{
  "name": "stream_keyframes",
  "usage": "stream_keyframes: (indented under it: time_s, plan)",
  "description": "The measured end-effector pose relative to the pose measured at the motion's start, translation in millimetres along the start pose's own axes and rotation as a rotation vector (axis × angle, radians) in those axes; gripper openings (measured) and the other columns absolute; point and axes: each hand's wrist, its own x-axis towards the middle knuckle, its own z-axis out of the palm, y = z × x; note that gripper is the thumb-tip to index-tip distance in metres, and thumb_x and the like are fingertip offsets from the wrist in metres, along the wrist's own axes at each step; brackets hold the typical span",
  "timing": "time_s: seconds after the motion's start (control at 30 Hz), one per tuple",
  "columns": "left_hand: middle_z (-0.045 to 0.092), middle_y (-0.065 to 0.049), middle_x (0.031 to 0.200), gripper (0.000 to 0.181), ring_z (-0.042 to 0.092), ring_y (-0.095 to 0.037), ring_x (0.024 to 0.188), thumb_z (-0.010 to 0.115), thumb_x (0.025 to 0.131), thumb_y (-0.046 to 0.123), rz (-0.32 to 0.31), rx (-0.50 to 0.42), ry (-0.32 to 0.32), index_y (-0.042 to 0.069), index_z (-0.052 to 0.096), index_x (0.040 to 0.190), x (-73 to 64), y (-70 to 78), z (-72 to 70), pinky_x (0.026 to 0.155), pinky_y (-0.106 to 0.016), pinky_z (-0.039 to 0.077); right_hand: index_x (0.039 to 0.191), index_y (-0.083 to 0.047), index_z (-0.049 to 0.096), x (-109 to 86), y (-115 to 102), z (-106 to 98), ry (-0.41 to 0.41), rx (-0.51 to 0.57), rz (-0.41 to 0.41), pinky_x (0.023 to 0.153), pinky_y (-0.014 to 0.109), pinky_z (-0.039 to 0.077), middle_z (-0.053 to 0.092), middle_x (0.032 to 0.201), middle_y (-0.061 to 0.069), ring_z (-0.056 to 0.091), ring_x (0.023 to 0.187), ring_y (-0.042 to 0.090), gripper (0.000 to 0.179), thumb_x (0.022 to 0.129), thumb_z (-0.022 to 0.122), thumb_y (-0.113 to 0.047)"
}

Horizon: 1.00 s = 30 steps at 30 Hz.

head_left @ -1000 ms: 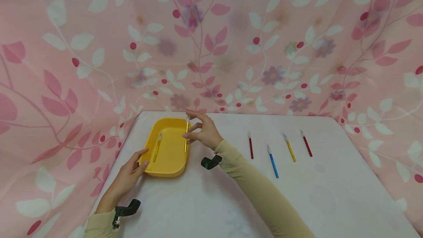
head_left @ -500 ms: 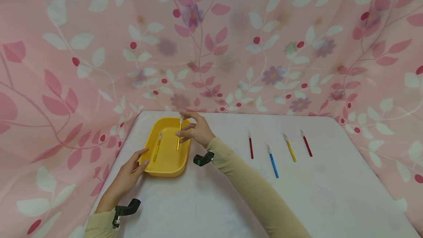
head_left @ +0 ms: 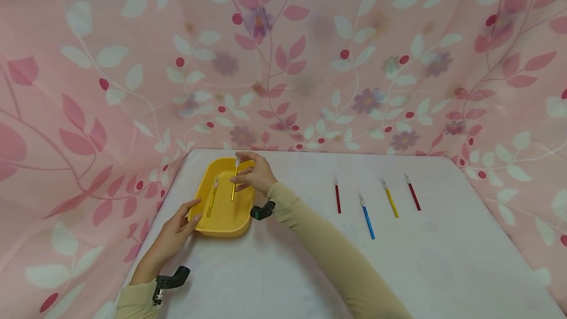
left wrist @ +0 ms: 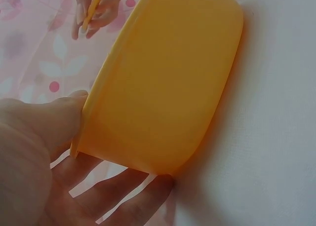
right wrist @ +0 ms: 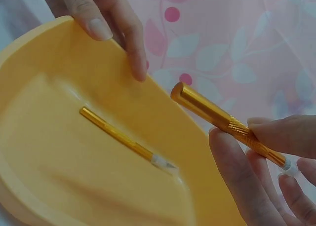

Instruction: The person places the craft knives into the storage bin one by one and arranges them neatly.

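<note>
Reaching slantwise across the counter [head_left: 288,274] with the right hand [head_left: 258,174], pinching a gold-handled knife [right wrist: 212,110] between thumb and fingers, aloft over the yellow tray [head_left: 223,220]; gripping that near-left side with the left hand [head_left: 173,234], thumb at the rim!

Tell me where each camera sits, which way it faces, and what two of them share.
Head: on the head, facing forward and down over the yellow plastic rounded tray; left hand, right hand and beige fabric sleeves show.
Left wrist: on that wrist, facing the tray's outer wall; both hands show.
Right wrist: on that wrist, facing into the tray; both hands show, the right holding a slim gold metal craft knife.
Both wrist views share the tray and held knife.
</note>
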Motion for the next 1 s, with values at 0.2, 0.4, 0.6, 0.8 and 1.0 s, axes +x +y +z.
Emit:
stream_keyframes:
  time_s: [0.2,0.4,0.6,0.8,1.0]
  plan:
    - [0.019,-0.018,0.177,0.066,0.025,-0.054,0.157,0.052,0.111,0.05,-0.024,-0.009,-0.01,0.026,0.028,0.168,-1.3,-0.6,-0.5,0.119,-0.063,0.036,0.148,-0.01,0.059,7.0,8,10,0.023,0.025,0.021,0.073,0.054,0.066,0.053,0.142,0.02,0.074,0.084,0.025,0.072,0.084,0.08,0.016]
    - [0.018,-0.018,0.177,0.065,0.025,-0.054,0.157,0.051,0.111,0.047,-0.029,-0.012,-0.015,0.026,0.027,0.168,-0.3,-0.4,-0.1,0.118,-0.063,0.039,0.151,-0.007,0.057,12.8,15,19,0.039,0.069,0.038,0.076,0.055,0.066,0.053,0.141,0.021,0.077,0.086,0.028,0.074,0.084,0.079,0.017]
    - [0.017,-0.017,0.178,0.066,0.025,-0.054,0.158,0.051,0.111,0.049,-0.039,-0.021,-0.022,0.027,0.026,0.168,2.1,-0.4,0.5,0.119,-0.064,0.036,0.154,0.001,0.051,20.0,18,29,0.063,0.055,0.065,0.074,0.051,0.067,0.052,0.14,0.023,0.077,0.087,0.035,0.078,0.084,0.076,0.021]
    - [0.019,-0.018,0.177,0.066,0.026,-0.055,0.157,0.051,0.111,0.048,-0.035,-0.007,-0.015,0.026,0.027,0.168,2.3,-0.1,0.7,0.119,-0.064,0.036,0.152,0.001,0.053,25.5,25,40,0.1,0.023,0.112,0.071,0.048,0.067,0.054,0.139,0.023,0.077,0.083,0.043,0.076,0.083,0.078,0.02]
    - [0.02,-0.018,0.177,0.065,0.026,-0.054,0.157,0.051,0.111,0.047,-0.029,-0.003,-0.016,0.024,0.027,0.168,1.4,0.2,-0.3,0.119,-0.064,0.036,0.151,0.001,0.055,28.3,27,50,0.114,0.015,0.167,0.086,0.062,0.063,0.054,0.142,0.023,0.077,0.088,0.045,0.072,0.086,0.078,0.017]
